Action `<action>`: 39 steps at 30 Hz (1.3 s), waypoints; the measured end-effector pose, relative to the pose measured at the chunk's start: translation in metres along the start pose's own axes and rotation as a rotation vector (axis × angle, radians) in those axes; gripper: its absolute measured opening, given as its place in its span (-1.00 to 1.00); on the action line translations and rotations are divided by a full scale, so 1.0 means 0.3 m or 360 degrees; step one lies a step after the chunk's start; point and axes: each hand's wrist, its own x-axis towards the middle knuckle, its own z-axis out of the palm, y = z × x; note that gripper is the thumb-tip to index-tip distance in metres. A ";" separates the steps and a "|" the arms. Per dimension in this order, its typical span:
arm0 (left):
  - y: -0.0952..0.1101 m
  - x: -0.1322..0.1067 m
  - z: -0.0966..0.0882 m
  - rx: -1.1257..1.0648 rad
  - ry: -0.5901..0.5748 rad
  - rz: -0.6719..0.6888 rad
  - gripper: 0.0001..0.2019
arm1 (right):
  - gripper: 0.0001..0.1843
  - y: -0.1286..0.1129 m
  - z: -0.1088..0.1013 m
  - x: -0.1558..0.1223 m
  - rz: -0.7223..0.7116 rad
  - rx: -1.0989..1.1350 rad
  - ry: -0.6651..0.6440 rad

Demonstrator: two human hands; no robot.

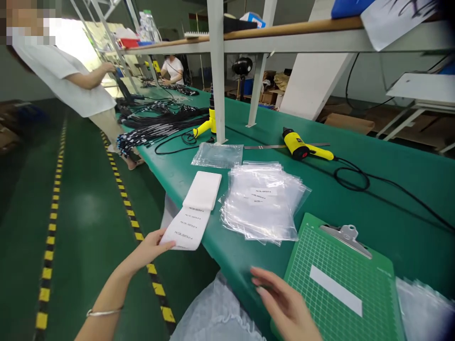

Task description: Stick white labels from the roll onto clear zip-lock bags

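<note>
My left hand pinches the near end of a strip of white printed labels, thumb on top. The strip hangs over the table's edge, and its far part lies on a folded stack of blank-looking white label paper. My right hand hovers by the front edge, fingers slightly curled and apart from the thumb, with nothing seen between them. Just beyond it is a pile of clear zip bags, a printed label showing on top. Right of that hand lies a green gridded clipboard bearing a white strip.
Behind the bags are another clear bag, a metal ruler and a yellow heat gun with a trailing cord. A second heat gun stands by a shelf post. Black cables lie farther left, near a standing person.
</note>
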 end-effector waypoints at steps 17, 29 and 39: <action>0.289 -0.002 0.080 -0.0576 0.0865 0.0089 -0.39 | -0.71 -0.094 0.304 0.259 -0.0058 0.0600 -0.0262; 0.312 -0.152 0.240 0.1215 0.0830 0.1140 -0.85 | -0.76 -0.145 0.345 0.245 -0.0171 0.0381 -0.0122; 0.256 -0.134 0.223 0.0340 0.0637 0.0892 -0.88 | -0.76 -0.182 0.320 0.218 -0.0340 0.0164 -0.0134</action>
